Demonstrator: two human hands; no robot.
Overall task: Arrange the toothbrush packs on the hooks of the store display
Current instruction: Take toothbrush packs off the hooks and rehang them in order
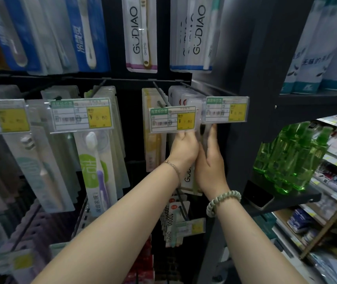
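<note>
- Your 2 hands are raised together at the right end of the display, just under 2 price tags; between them they hold the toothbrush packs (pixel 188 178), a clear stack with "GU" lettering showing low between your wrists.
- Your left hand (pixel 184 149) lies against the stack's left side, back of the hand towards you; its fingers run up behind the middle price tag (pixel 172 119), so you cannot tell how they are set on the packs.
- Your right hand (pixel 210 162) lies along the stack's right side; its fingers (pixel 212 136) are straight and point up, flat against the packs, with the tips just below the right price tag (pixel 226 109).
- The top of the stack is hidden behind those tags; whether it sits on the hook (pixel 192 88) above cannot be told.
- A thin chain bracelet (pixel 172 166) is on your left wrist; a pale beaded bracelet (pixel 223 201) is on your right.
- Just left of your hands hang yellow packs (pixel 150 140) on the neighbouring hook; further left is a pack with a purple-handled brush (pixel 96 160).
- Above, on the upper row, hang white GUDIAO packs (pixel 141 33).
- To the right, green bottles (pixel 290 156) stand on a dark shelf (pixel 298 198) — well apart from the packs you hold.
</note>
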